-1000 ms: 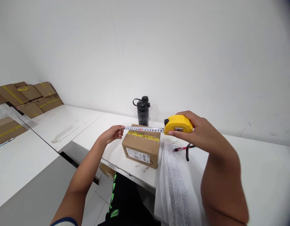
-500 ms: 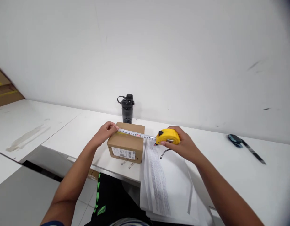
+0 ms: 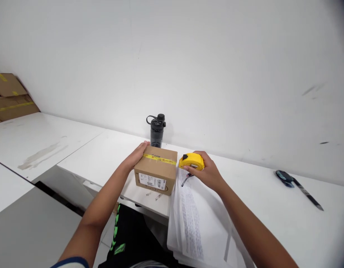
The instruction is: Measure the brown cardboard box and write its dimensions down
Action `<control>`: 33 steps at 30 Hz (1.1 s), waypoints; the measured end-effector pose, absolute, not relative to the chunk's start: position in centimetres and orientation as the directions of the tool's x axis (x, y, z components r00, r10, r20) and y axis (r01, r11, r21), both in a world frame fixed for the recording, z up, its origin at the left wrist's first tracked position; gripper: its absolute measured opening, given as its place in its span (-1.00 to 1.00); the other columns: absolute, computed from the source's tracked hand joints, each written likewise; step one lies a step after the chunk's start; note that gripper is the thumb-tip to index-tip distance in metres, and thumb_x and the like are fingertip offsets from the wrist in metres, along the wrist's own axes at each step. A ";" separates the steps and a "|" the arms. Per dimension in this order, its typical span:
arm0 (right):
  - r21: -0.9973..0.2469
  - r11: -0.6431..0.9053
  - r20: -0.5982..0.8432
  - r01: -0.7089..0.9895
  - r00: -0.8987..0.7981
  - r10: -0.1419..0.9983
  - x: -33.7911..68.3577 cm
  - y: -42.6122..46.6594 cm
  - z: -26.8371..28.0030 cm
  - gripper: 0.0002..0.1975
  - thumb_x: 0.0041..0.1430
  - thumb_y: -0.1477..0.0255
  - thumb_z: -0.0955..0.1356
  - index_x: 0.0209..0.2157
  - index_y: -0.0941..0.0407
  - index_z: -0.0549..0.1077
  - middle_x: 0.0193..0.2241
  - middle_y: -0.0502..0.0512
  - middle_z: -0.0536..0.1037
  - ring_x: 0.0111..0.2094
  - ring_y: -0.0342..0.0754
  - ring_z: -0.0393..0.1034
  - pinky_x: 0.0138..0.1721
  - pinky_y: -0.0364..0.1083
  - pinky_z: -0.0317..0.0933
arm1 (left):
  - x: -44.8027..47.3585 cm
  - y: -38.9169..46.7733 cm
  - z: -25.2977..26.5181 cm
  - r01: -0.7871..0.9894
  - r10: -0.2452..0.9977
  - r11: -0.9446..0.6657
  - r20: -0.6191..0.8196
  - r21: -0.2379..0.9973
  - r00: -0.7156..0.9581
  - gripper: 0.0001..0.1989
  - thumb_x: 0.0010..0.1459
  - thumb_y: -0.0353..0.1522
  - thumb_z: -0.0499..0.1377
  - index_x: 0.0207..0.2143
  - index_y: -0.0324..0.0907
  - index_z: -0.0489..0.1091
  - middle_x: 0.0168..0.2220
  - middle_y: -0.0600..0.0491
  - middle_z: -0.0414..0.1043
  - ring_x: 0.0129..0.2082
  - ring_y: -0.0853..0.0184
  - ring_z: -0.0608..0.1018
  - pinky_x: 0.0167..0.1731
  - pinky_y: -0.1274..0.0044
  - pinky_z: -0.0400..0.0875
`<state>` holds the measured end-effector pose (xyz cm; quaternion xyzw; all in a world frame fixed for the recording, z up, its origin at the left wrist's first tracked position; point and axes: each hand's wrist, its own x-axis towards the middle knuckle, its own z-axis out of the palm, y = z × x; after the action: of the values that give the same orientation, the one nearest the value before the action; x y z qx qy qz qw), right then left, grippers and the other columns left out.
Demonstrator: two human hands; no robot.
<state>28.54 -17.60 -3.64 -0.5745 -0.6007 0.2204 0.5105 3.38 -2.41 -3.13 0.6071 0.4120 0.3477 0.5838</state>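
A brown cardboard box (image 3: 155,169) stands on the white table, with yellow tape across its top and a white label on its front. My left hand (image 3: 137,155) lies against the box's left side, its fingers stretched along the upper edge. In my right hand (image 3: 207,169) is a yellow tape measure (image 3: 192,160), held just right of the box with its black wrist strap hanging down. No blade shows out of the tape measure's case. Under it lies a stack of papers (image 3: 211,219), the top sheets printed.
Behind the box, near the wall, stands a dark shaker bottle (image 3: 157,130) with a loop. A utility knife (image 3: 307,192) and a dark teal object (image 3: 285,178) lie on the right of the table (image 3: 252,190). Taped cartons (image 3: 14,98) are stacked far left.
The blade that stretched across the box top has gone back into the tape measure. My left hand has let go of its end and moved to the box's side; the box has turned slightly.
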 end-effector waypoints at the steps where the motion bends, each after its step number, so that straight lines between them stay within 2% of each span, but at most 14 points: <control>1: -0.851 0.264 0.384 0.454 0.194 0.903 27.9 -17.1 -3.1 -0.49 -0.08 0.15 0.50 -0.13 0.02 0.33 -0.28 0.02 0.50 -0.34 0.00 0.43 -0.37 -0.02 0.37 | 3.6 -2.5 -3.6 0.057 0.908 0.040 -0.060 0.998 0.416 -0.45 0.15 0.05 0.09 0.06 -0.09 0.32 0.16 -0.05 0.33 -0.01 0.20 0.50 -0.17 0.50 0.43; 5: -0.843 0.352 0.430 0.407 0.116 0.895 24.3 -14.1 -1.0 -0.47 -0.10 0.15 0.50 -0.14 0.03 0.32 -0.26 0.01 0.49 -0.27 0.00 0.42 -0.28 -0.03 0.36 | 4.1 -2.7 -4.8 -0.058 0.916 0.077 -0.047 0.995 0.399 -0.44 0.16 0.05 0.09 0.07 -0.09 0.31 0.15 -0.05 0.35 -0.05 0.23 0.52 -0.19 0.51 0.44; 9: -0.814 0.342 0.385 0.470 -0.003 0.923 20.1 -11.4 -0.2 -0.52 -0.07 0.15 0.47 -0.13 0.03 0.34 -0.24 0.01 0.50 -0.25 0.00 0.41 -0.23 -0.01 0.33 | 4.5 -2.6 -5.6 -0.156 0.913 0.038 0.029 0.987 0.407 -0.43 0.13 0.08 0.08 -0.06 -0.18 0.40 -0.10 -0.06 0.51 -0.17 0.22 0.55 -0.20 0.48 0.43; 13: -0.764 0.337 0.380 0.550 -0.039 0.924 17.4 -10.4 -0.6 -0.55 -0.02 0.16 0.44 -0.11 0.02 0.34 -0.23 0.02 0.52 -0.23 0.01 0.41 -0.21 0.00 0.31 | 4.5 -2.4 -6.9 -0.327 0.876 0.059 0.108 0.943 0.470 -0.49 0.17 0.04 0.05 -0.23 -0.23 0.45 -0.33 -0.02 0.55 -0.30 0.24 0.54 -0.23 0.46 0.41; 18: -0.702 0.296 0.367 0.647 -0.028 0.930 16.9 -10.1 -1.2 -0.50 -0.01 0.12 0.44 -0.09 0.02 0.29 -0.20 0.04 0.49 -0.22 0.03 0.39 -0.18 0.02 0.30 | 4.4 -1.9 -8.4 -0.456 0.891 0.011 0.198 0.890 0.408 -0.70 0.07 -0.15 0.24 -0.28 -0.20 0.46 -0.28 0.07 0.52 -0.23 0.31 0.49 -0.16 0.53 0.34; 23: -0.709 0.250 0.321 0.660 -0.015 0.947 17.0 -9.3 -1.3 -0.49 -0.02 0.12 0.45 -0.11 0.02 0.27 -0.24 0.00 0.45 -0.25 -0.02 0.37 -0.22 -0.02 0.31 | 5.0 -0.8 -9.8 -0.514 0.856 0.085 0.201 0.854 0.476 -0.63 0.00 -0.14 0.27 -0.21 -0.19 0.43 -0.31 0.09 0.50 -0.32 0.32 0.50 -0.24 0.50 0.36; 27: -0.673 0.245 0.330 0.698 -0.013 0.944 16.8 -9.0 -1.6 -0.47 -0.05 0.12 0.46 -0.11 0.02 0.27 -0.23 0.00 0.46 -0.24 0.00 0.37 -0.21 0.00 0.30 | 5.3 -0.2 -10.6 -0.516 0.841 0.122 0.188 0.848 0.507 -0.60 -0.06 -0.13 0.30 -0.23 -0.20 0.42 -0.32 0.08 0.50 -0.34 0.32 0.50 -0.27 0.50 0.35; 33: -0.624 0.213 0.321 0.751 -0.002 0.947 17.1 -9.7 -1.7 -0.46 -0.05 0.09 0.46 -0.10 0.00 0.27 -0.25 0.00 0.48 -0.26 0.02 0.39 -0.25 0.01 0.30 | 5.0 -0.4 -10.5 -0.490 0.860 0.103 0.170 0.865 0.481 -0.61 -0.02 -0.13 0.26 -0.20 -0.19 0.44 -0.27 0.06 0.51 -0.30 0.31 0.49 -0.24 0.50 0.33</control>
<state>17.06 -9.70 -1.67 -0.6118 -0.6940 0.1384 0.3533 4.99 -0.43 -10.51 0.4761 0.1940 0.4709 0.7169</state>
